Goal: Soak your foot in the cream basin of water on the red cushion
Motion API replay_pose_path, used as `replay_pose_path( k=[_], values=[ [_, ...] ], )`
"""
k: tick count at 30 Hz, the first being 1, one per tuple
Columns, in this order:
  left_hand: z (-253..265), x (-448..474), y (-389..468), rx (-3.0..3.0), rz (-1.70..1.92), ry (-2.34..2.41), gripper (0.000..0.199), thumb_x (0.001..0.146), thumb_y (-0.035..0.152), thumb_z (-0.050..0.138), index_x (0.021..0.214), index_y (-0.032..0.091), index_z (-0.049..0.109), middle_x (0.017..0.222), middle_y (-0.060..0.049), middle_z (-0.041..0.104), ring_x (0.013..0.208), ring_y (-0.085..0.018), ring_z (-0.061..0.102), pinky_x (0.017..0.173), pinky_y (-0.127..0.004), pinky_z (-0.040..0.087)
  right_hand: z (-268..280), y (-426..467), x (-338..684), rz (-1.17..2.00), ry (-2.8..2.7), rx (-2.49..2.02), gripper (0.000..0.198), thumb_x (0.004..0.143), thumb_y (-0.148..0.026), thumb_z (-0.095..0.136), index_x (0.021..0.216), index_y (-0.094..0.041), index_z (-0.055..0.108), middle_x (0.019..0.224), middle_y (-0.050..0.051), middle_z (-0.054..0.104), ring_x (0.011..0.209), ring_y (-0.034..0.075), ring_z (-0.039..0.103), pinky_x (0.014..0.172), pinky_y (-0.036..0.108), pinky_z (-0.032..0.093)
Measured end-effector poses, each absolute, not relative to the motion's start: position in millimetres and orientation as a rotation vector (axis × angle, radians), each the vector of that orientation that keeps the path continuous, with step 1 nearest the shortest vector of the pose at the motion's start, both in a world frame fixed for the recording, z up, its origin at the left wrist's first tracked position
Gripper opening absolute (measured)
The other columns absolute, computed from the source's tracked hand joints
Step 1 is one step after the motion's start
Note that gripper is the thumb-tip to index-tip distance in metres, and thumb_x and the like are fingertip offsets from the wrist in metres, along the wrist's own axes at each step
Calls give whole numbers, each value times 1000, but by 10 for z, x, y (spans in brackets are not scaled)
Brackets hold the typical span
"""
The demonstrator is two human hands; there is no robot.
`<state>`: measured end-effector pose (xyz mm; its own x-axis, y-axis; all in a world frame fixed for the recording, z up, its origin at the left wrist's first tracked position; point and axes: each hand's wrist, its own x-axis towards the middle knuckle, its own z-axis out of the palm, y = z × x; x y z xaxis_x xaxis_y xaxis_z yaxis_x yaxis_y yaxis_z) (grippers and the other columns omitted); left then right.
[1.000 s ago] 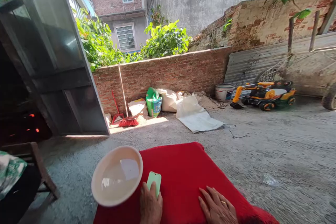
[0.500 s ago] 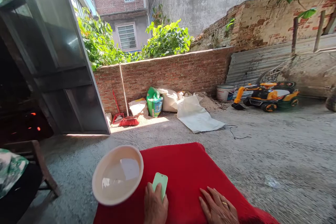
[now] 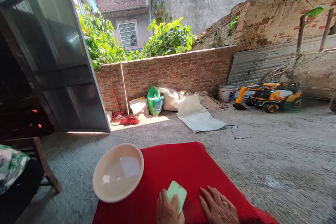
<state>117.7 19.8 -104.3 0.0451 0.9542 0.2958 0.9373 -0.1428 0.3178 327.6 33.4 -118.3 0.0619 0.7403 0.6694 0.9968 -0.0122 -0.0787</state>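
My left hand (image 3: 169,208) is closed around a pale green block (image 3: 177,194), flat-topped with rounded corners and a tiny dark spot near its far end. Its underside is hidden against the red cloth (image 3: 173,161). To the right, my right hand (image 3: 219,205) lies flat on the same cloth, fingers stretched out, a ring on one finger. At the cloth's left edge stands a cream basin (image 3: 98,185) holding clear liquid that reflects light.
A person's patterned sleeve (image 3: 12,164) and a wooden chair (image 3: 47,171) are at left. Beyond lie a red broom (image 3: 129,119), a green sack (image 3: 154,101), a white sheet (image 3: 201,117), a bucket (image 3: 227,92) and a toy excavator (image 3: 270,98) along the brick wall (image 3: 183,70).
My left hand has slid the pale green block to the right and slightly nearer across the cloth, turning it. The right hand stays in place. The view has shifted slightly.
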Motion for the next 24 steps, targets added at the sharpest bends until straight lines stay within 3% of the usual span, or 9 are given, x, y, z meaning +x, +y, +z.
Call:
replay_pose_path(
  k=[6, 14, 24],
  values=[
    [-680, 682, 450, 2156, 880, 2188, 36, 85, 23, 54, 116, 30, 70, 105, -8, 63, 97, -23, 59, 90, -34, 47, -1193, 360, 3237, -742, -1726, -1730, 35, 87, -41, 45, 103, -31, 75, 111, 5, 73, 104, 25, 65, 92, 40, 44],
    [-1132, 1198, 211, 2225, 840, 2142, 44, 75, 25, 67, 116, 39, 68, 127, -9, 60, 116, -32, 53, 100, -47, 44, -1167, 339, 3245, -723, -1733, -1794, 35, 87, -42, 45, 102, -31, 75, 111, 4, 73, 103, 25, 65, 90, 40, 44],
    [-870, 722, 449, 2188, 791, 2270, 36, 82, 28, 60, 116, 29, 70, 108, -10, 65, 99, -25, 59, 90, -38, 49, -1202, 365, 3237, -744, -1701, -1750, 35, 87, -44, 46, 100, -31, 75, 110, 4, 73, 103, 24, 65, 91, 40, 44]
  ],
)
